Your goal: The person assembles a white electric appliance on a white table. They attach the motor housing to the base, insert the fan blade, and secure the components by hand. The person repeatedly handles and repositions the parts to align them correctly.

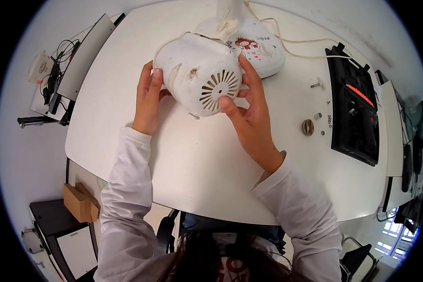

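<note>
While the left hand (pixel 148 104) grips one side of the white housing (pixel 185 70), the right hand (pixel 254 113) clasps the other — thumb against the slotted vent (pixel 220 84). Housing over the worktop (pixel 197 174), near the patterned white base (pixel 268 58) — open black tool case (pixel 339 136) to the right.

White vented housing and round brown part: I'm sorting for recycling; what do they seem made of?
White vented housing: probably slightly glossy moulded plastic, given its curves and slots. Round brown part: perhaps plastic or metal; its faint sheen fits either.
</note>
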`<action>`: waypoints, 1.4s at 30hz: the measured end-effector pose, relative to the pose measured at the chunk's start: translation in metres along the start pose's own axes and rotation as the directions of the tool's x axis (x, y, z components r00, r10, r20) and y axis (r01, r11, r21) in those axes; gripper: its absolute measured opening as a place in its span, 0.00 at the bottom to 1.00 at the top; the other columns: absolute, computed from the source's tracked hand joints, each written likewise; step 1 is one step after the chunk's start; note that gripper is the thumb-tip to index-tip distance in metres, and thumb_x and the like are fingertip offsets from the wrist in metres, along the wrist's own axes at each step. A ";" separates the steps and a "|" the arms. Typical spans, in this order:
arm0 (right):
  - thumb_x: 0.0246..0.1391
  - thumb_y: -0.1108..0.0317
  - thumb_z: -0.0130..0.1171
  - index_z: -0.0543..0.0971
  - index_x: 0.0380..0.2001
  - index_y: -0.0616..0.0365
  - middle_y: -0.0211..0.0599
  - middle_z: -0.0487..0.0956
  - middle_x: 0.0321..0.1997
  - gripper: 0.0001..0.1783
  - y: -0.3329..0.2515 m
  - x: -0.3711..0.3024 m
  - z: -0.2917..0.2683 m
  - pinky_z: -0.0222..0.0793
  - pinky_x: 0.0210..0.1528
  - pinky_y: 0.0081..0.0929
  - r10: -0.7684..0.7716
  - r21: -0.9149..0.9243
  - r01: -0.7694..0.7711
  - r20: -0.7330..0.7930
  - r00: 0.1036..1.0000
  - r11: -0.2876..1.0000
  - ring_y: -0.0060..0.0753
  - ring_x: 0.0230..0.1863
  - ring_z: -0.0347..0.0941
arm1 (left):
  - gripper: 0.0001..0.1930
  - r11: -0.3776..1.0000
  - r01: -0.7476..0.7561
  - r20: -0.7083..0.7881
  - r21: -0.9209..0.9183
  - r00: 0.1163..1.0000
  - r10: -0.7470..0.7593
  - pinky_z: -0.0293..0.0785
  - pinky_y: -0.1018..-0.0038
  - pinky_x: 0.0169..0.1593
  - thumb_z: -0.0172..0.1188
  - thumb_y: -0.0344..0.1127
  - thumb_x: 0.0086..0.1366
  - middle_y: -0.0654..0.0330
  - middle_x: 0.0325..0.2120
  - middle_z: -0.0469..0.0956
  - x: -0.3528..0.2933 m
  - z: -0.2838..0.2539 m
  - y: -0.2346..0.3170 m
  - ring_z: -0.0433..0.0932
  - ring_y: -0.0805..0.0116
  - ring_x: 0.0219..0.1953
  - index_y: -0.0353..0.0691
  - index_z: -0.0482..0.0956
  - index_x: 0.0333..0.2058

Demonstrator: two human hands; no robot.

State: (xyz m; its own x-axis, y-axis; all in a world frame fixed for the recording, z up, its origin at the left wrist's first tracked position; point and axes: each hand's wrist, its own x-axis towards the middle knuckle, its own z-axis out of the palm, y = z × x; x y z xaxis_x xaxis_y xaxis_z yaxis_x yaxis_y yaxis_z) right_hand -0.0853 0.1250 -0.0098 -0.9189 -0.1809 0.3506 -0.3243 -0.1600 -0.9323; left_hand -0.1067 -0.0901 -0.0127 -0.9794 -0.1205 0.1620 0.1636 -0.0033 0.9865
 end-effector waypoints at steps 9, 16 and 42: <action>0.33 0.64 0.77 0.34 0.68 0.61 0.52 0.42 0.69 0.71 0.002 -0.007 0.012 0.62 0.61 0.45 -0.303 -0.472 0.322 0.119 0.946 0.820 0.49 0.65 0.53 | 0.31 0.998 0.016 0.075 -0.066 0.997 -0.011 0.68 0.70 0.52 0.47 0.62 0.67 0.63 0.51 0.70 -0.006 0.008 0.002 0.69 0.71 0.52 0.44 0.62 0.58; 0.27 0.64 0.78 0.44 0.67 0.63 0.61 0.48 0.65 0.68 0.002 0.005 0.013 0.66 0.57 0.47 -0.464 -0.545 0.428 0.080 0.882 0.721 0.63 0.63 0.52 | 0.29 0.996 0.044 0.043 -0.077 0.998 -0.041 0.67 0.72 0.54 0.43 0.62 0.69 0.63 0.50 0.70 -0.007 0.011 -0.001 0.70 0.72 0.52 0.44 0.63 0.56; 0.25 0.66 0.77 0.55 0.66 0.58 0.57 0.52 0.63 0.61 -0.001 0.011 0.013 0.65 0.56 0.44 -0.602 -0.535 0.557 0.109 0.791 0.635 0.59 0.59 0.56 | 0.26 0.963 0.114 0.153 -0.245 0.985 -0.078 0.66 0.70 0.59 0.36 0.55 0.73 0.60 0.53 0.69 -0.009 0.004 -0.011 0.69 0.71 0.55 0.41 0.62 0.57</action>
State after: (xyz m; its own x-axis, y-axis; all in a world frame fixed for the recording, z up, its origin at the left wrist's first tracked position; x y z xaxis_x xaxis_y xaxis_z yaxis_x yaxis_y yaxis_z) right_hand -0.0927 0.1103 -0.0041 -0.5075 -0.1528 0.8480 -0.8379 0.3171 -0.4443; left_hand -0.1002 -0.0846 -0.0247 -0.9957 0.0333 0.0861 0.0746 -0.2606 0.9626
